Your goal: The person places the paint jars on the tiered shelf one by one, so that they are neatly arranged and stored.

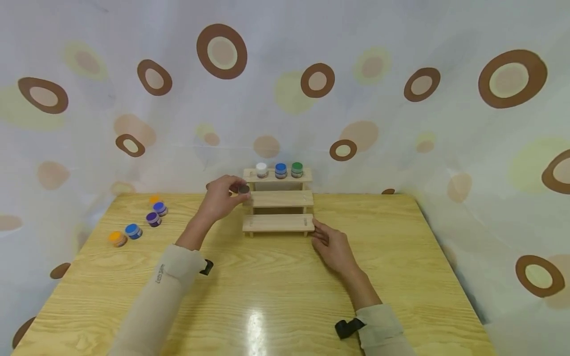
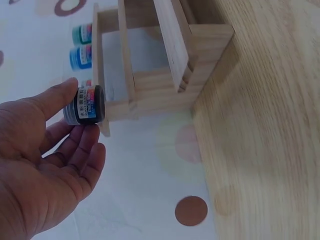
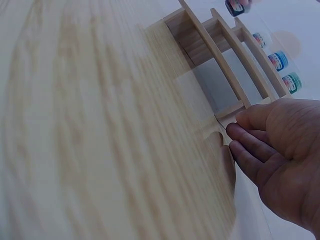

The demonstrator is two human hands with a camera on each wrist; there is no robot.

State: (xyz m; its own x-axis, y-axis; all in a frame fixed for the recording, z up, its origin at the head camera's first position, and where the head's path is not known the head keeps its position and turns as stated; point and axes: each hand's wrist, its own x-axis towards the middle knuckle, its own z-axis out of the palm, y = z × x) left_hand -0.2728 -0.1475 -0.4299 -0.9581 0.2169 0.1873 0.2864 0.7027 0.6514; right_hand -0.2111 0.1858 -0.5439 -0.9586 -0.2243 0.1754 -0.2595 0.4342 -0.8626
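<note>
My left hand (image 1: 221, 199) pinches a small dark-lidded paint jar (image 2: 89, 105) between thumb and fingers. In the head view that jar is beside the left end of the middle step of a three-tier wooden stand (image 1: 278, 199); whether it touches the wood I cannot tell. On the top step stand a white paint jar (image 1: 261, 170), a blue paint jar (image 1: 280, 171) and a green paint jar (image 1: 297, 170). At the right end of the lowest step, my right hand (image 1: 334, 249) rests its fingertips against the stand, its fingers fairly straight.
Several more paint jars sit on the left of the wooden table (image 1: 276, 291), among them an orange jar (image 1: 118, 238), a blue jar (image 1: 133, 231) and a purple jar (image 1: 153, 219). Behind the stand rises a patterned wall covering (image 1: 285, 118).
</note>
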